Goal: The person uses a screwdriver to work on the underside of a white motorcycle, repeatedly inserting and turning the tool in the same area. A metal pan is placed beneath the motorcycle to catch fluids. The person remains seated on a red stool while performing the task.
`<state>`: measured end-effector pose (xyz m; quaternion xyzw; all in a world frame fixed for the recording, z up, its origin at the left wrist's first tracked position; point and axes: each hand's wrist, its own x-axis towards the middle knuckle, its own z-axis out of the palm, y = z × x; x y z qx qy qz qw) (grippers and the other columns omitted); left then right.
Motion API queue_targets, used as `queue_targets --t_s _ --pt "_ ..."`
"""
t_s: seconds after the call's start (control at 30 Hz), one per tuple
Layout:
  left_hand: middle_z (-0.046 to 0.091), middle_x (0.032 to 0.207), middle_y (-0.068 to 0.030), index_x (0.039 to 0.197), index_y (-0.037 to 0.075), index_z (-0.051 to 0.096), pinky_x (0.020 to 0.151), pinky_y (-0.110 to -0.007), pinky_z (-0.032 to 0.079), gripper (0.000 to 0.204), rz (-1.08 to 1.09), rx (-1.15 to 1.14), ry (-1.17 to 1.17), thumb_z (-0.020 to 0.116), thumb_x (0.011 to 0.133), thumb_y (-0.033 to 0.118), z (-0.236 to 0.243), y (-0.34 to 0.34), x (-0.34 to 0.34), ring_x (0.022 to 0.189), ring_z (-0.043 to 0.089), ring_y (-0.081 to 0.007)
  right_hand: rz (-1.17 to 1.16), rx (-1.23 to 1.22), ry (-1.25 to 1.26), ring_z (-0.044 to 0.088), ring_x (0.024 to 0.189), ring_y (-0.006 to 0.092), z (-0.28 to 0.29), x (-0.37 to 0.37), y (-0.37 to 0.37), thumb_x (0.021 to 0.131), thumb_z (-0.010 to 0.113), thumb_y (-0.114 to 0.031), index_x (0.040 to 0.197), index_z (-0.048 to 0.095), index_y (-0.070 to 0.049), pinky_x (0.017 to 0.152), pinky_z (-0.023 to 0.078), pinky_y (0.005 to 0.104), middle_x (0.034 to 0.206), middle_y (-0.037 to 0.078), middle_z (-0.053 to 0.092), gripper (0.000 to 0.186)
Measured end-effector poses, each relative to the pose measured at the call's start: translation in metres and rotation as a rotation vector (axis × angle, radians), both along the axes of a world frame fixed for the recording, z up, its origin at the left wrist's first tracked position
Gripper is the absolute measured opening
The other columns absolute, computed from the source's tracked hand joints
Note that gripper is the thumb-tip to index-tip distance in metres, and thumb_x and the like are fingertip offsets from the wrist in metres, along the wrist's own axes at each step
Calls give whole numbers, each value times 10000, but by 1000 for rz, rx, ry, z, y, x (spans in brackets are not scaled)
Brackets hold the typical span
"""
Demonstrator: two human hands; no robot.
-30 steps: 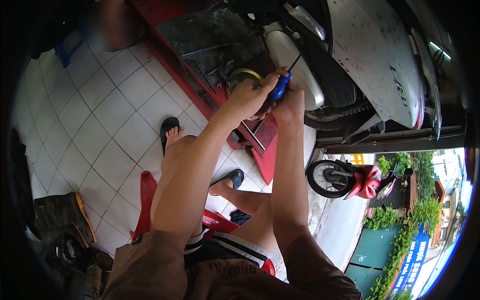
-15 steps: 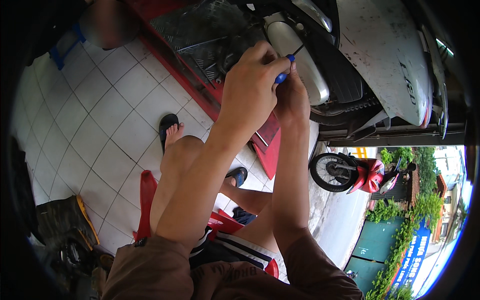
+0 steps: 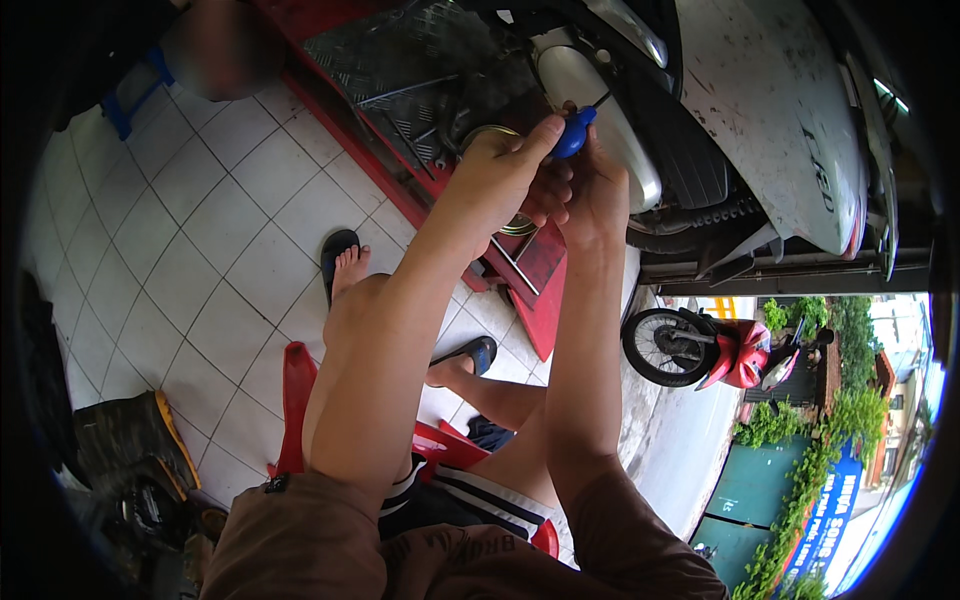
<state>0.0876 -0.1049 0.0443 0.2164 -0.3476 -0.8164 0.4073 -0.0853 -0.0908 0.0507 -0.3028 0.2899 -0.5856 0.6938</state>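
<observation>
Both my hands meet in front of the motorbike's long silver-grey cover [image 3: 600, 120]. My left hand [image 3: 495, 180] is closed on a small screwdriver [image 3: 573, 134] with a bulbous blue handle, the thumb pressed against it. The dark shaft points up and right toward the bike. My right hand [image 3: 598, 200] is close beside it, fingers bent up next to the handle. What its fingertips pinch is hidden. Below my hands, a round gold-rimmed tin [image 3: 520, 228] shows in part.
A red work platform [image 3: 400, 195] with a metal plate and long rods [image 3: 408, 90] lies beneath the bike. Worn grey bodywork [image 3: 770, 120] rises at right. A person sits near a blue stool [image 3: 135, 95]. A red motorbike [image 3: 735, 350] stands outside.
My left hand has rolled over and slid slightly down, so its thumb now lies along the blue handle and more of the handle shows. The gold-rimmed tin has come into sight.
</observation>
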Motion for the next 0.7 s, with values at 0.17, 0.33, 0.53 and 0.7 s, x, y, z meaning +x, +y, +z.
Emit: queue_targets --t_s 0.17,0.33,0.53,0.7 --pt "652 671 -94 810 -34 660 478 -235 455 316 205 -209 -199 728 824 274 -9 -6 3 530 617 -118 -368 135 105 584 880 185 -1 20 3 930 574 -155 1063 562 -71 814 477 345 935 69 611 157" --pt "670 723 -82 860 -44 681 533 -241 476 267 525 -604 -386 822 663 68 -12 -6 2 600 633 -110 -431 114 120 575 921 189 1 31 2 924 599 -167 1053 565 -65 841 466 361 945 66 612 168" --pt "653 722 -55 884 -33 681 562 -236 481 293 796 -810 -348 827 641 44 -9 -9 -5 637 611 -106 -422 95 107 571 943 196 4 34 -8 942 557 -153 1084 550 -44 855 473 347 964 77 602 179" --pt "620 651 -35 835 -6 657 491 -221 442 228 380 -413 -286 796 756 157 -21 -7 -14 566 571 -81 -332 63 -93 556 972 216 10 33 -10 951 468 -90 1153 493 3 885 471 345 1007 92 564 224"
